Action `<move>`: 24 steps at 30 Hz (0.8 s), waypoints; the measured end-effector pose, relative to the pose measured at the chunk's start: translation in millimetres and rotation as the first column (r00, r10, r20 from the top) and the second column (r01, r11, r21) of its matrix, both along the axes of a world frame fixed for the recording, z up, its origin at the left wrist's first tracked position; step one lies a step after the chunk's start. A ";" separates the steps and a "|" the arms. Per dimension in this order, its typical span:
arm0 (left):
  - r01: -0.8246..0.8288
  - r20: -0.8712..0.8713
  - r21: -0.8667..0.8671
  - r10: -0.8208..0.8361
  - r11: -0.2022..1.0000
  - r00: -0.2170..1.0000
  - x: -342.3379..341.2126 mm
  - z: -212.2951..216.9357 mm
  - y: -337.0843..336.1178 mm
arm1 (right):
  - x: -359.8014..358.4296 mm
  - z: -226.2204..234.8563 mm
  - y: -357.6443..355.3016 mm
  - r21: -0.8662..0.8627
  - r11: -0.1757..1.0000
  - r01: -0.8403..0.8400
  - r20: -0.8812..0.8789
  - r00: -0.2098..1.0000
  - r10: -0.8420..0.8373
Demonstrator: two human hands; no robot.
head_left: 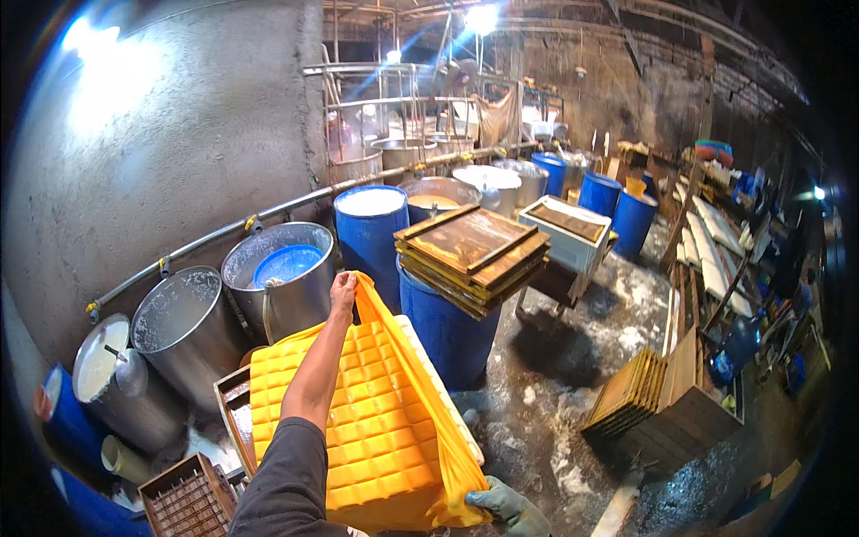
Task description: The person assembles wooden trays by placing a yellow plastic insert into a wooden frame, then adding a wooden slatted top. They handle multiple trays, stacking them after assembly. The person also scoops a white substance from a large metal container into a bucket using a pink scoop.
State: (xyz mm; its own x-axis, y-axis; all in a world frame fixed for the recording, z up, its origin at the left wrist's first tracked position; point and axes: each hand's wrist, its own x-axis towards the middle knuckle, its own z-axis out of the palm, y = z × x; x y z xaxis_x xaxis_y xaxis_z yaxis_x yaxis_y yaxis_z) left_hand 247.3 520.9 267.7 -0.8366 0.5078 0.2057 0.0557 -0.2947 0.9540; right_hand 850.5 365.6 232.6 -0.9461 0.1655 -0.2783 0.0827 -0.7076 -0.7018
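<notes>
A yellow slab [344, 421] marked off in a grid of raised squares lies in front of me; it looks like pressed bean curd, though I cannot be sure. Along its right side a yellow cloth [413, 371] is pulled up and folded back. My left hand [343, 292], bare below a dark sleeve, grips the cloth's far corner, fingers closed. Low on the right, my right hand [508, 507] wears a grey-green glove and closes on the cloth's near corner. A white edge [438, 380] shows beyond the cloth.
Metal vats [186, 309] and blue drums [370, 215] line the wall on the left. Stacked wooden boards [474, 242] rest on a blue drum [447, 331] just ahead. A wooden grid tray [190, 501] sits near left. Wooden frames [626, 389] stand on the wet floor [537, 430] at right.
</notes>
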 end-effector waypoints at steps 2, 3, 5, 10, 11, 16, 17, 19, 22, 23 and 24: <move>0.024 0.043 0.077 -0.028 0.997 0.999 -21.7 18.6 -39.6 | -23.3 -1.4 -21.5 0.126 0.992 0.009 0.024 1.000 -0.012; 0.054 0.078 0.145 -0.066 0.988 0.995 -26.7 22.5 -60.2 | -36.5 -3.0 -37.2 0.170 0.985 0.024 0.039 0.999 -0.031; 0.081 0.101 0.200 -0.103 0.976 0.990 -38.8 38.7 -95.4 | -59.3 1.3 -71.0 0.288 0.955 0.072 -0.026 0.997 -0.068; 0.156 0.057 0.217 -0.172 0.964 0.983 -91.5 25.2 -227.0 | -135.1 87.5 -201.5 0.347 0.928 0.135 0.010 0.989 -0.148; 0.129 0.121 0.231 -0.160 0.964 0.980 -95.4 17.9 -250.8 | -147.8 101.1 -227.9 0.347 0.929 0.131 0.040 0.987 -0.154; 0.100 0.280 0.370 -0.213 0.924 0.936 -117.3 13.9 -346.4 | -229.2 151.7 -327.4 0.383 0.912 0.148 0.028 0.985 -0.171; 0.067 0.321 0.383 -0.201 0.921 0.925 -111.9 19.0 -359.3 | -243.2 151.1 -337.0 0.364 0.922 0.135 0.004 0.989 -0.146; 0.045 0.209 0.601 -0.211 0.798 0.955 -163.9 43.3 -414.4 | -284.1 159.4 -364.8 0.329 0.943 0.043 -0.095 0.995 -0.012; 0.149 0.160 0.613 -0.307 0.776 0.938 -173.9 63.9 -466.9 | -320.3 199.6 -411.6 0.345 0.939 -0.020 -0.120 0.991 0.065; 0.213 0.132 0.611 -0.363 0.763 0.922 -163.4 68.3 -475.3 | -325.9 209.2 -423.6 0.335 0.942 -0.019 -0.123 0.990 0.064; 0.187 0.166 0.560 -0.331 0.807 0.929 -154.5 65.6 -502.4 | -344.3 205.4 -426.7 0.288 0.956 -0.056 -0.143 0.985 0.101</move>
State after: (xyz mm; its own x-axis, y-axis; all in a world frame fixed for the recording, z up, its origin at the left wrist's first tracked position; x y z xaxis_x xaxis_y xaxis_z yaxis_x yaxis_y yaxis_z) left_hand 92.8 18.5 333.4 -0.7480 0.5856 0.3124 -0.3081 -0.7232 0.6181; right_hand 506.3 -61.0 437.9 -0.9870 0.1390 -0.0807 0.0050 -0.4751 -0.8799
